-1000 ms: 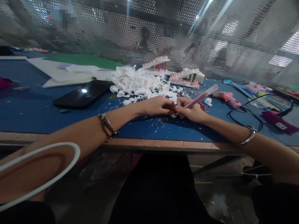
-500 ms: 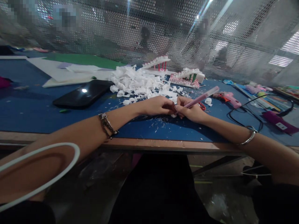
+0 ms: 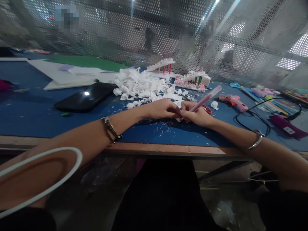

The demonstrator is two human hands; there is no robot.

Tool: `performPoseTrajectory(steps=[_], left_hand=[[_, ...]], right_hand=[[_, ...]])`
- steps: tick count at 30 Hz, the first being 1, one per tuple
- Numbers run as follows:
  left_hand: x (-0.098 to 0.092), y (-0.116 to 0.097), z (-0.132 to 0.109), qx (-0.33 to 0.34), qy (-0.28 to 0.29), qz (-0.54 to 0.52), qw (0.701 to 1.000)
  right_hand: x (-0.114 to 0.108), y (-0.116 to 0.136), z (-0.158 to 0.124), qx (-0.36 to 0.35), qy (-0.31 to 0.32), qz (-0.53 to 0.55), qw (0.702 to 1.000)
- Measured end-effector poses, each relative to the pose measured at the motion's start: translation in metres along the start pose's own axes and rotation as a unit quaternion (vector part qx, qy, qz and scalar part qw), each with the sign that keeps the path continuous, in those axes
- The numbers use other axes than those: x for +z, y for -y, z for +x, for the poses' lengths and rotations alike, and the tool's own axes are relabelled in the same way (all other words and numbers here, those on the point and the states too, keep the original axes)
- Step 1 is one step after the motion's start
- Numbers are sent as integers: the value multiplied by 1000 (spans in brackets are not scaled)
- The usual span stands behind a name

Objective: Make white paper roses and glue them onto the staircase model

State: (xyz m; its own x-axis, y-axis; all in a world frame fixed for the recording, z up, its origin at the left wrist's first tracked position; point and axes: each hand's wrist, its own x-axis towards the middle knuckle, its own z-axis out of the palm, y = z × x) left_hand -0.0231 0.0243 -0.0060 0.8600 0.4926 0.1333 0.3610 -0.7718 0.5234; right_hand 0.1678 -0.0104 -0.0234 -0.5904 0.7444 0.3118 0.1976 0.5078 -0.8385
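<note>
Head view: near the front edge of a blue-topped table [image 3: 84,128], the right hand [image 3: 196,115] has its fingers wrapped round a slim translucent pink pen [image 3: 204,102], lower end by a small white scrap [image 3: 178,119]. The left hand [image 3: 160,109] curls its fingers at that scrap; whether they pinch it, I cannot tell. Toward the far edge, a loose heap of white paper-like pieces [image 3: 141,84] lies beside a white stepped model on pink-red posts [image 3: 166,68], which looks largely assembled. Work on the scrap seems unfinished; how much remains is unclear.
</note>
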Motion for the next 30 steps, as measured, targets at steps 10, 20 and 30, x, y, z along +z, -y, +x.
performPoseTrajectory(steps=[10, 20, 30], left_hand=[[-1, -1, -1, -3, 1, 8, 1000], [-1, -1, 0, 1, 5, 7, 1000], [-2, -1, -2, -13, 26, -11, 1000]], right_hand=[[0, 0, 0, -6, -2, -3, 1000], [-1, -2, 0, -20, 1, 6, 1000], [-1, 1, 0, 15, -2, 0, 1000]])
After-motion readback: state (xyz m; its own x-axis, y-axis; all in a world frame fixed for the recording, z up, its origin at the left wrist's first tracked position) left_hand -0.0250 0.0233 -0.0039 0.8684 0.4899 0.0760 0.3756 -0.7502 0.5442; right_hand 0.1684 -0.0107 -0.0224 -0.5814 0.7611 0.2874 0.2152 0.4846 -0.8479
